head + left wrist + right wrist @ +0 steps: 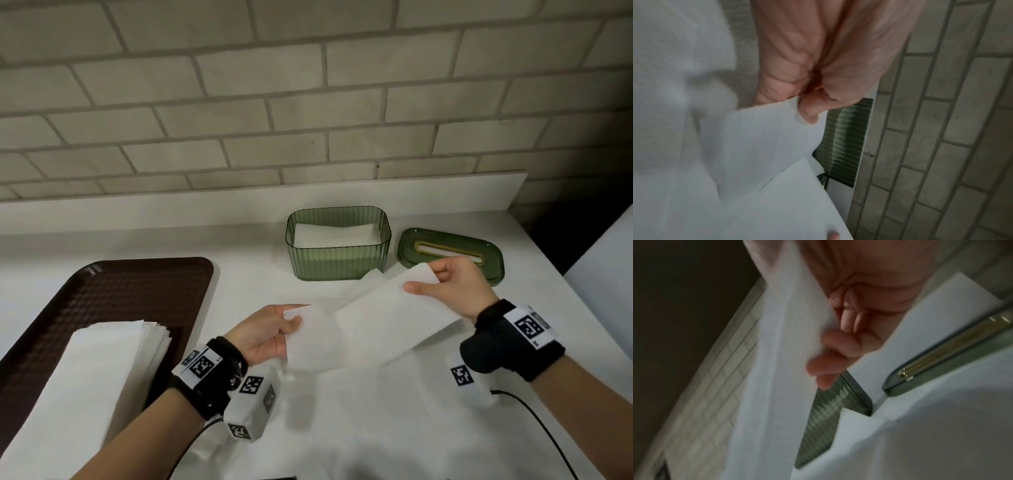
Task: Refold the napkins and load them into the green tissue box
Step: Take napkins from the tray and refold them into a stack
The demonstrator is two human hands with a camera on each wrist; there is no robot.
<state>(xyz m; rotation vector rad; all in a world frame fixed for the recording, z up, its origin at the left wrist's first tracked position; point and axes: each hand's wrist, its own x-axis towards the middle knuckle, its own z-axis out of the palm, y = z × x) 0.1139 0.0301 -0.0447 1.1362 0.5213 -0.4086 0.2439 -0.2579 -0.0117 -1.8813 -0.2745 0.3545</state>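
Note:
A white napkin (366, 322) is held above the counter between both hands, sagging in the middle. My left hand (274, 329) pinches its near left end, thumb on top. My right hand (442, 284) pinches its far right end. In the left wrist view the thumb and fingers (807, 107) clamp the napkin (766, 142). In the right wrist view curled fingers (830, 356) grip the napkin (781, 369). The green ribbed tissue box (337, 241) stands open behind, with folded white napkins inside. Its green lid (448, 257) lies to its right, partly behind my right hand.
A dark brown tray (113, 301) at the left carries a stack of white napkins (92, 377). More white paper (394, 411) lies flat on the white counter under my hands. A brick wall (308, 102) runs behind; the counter ends at the right.

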